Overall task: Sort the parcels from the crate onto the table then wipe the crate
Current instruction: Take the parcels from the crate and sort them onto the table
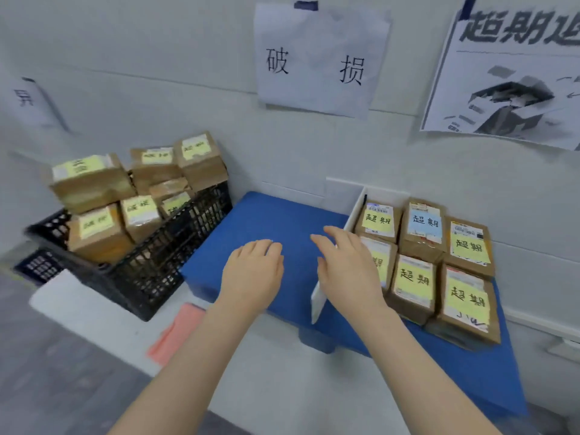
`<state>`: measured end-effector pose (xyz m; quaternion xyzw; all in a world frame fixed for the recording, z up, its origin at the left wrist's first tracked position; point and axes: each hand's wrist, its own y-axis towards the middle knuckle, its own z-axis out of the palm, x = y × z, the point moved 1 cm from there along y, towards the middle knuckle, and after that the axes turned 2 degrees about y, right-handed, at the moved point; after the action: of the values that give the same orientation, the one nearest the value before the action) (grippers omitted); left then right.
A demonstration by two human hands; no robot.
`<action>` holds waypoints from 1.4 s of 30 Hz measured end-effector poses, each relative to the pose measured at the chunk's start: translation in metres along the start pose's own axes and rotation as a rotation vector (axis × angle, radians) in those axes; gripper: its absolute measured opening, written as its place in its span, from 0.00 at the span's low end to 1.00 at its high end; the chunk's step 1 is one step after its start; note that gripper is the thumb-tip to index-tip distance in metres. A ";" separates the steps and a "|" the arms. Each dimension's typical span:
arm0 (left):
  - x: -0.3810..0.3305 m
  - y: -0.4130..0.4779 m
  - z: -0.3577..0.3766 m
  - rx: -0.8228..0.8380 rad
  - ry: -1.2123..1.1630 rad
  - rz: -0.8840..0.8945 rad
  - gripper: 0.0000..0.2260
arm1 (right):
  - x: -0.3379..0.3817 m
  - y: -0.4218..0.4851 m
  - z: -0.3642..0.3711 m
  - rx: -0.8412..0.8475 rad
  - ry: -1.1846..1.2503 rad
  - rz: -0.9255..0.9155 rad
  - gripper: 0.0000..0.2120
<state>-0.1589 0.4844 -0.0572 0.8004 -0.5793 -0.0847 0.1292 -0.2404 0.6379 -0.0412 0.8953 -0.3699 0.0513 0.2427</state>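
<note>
- Left hand: palm down, fingers loosely extended, holding nothing; positioned over the bare left section of the blue bench.
- Right hand: palm down, fingers spread, holding nothing; just beside the white divider, contact not determinable.
- Unsorted parcels: piled in the black crate and above its rim, left of the bench; yellow labels on the top faces, text too blurred to read.
- Sorted parcels: laid in rows right of the divider, labels up.
- Handling, as judged: small taped cardboard boxes, probably light and stiff, with tape faces likely slick.
- Grip across two opposite side faces, never by a label or a tape edge.
- Take from the top of the pile first to avoid toppling the leaning upper boxes.
- Crate, as judged: rigid open lattice, probably light once emptied; grip at the rim.
- Pink cloth: flat in front of the crate, within reach for wiping.
</note>
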 end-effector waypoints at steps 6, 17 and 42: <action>0.143 -0.067 -0.032 0.061 0.067 -0.164 0.17 | 0.142 0.021 0.048 0.069 0.131 -0.039 0.17; 0.259 -0.078 -0.043 0.062 0.062 -0.254 0.18 | 0.256 0.055 0.107 0.185 0.180 -0.086 0.18; 0.419 0.049 0.026 0.074 -0.184 -0.659 0.23 | 0.313 0.267 0.228 0.344 0.279 -0.267 0.17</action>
<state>-0.0791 0.0691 -0.0605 0.9377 -0.3014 -0.1726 0.0131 -0.2186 0.1684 -0.0506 0.9486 -0.1971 0.2041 0.1404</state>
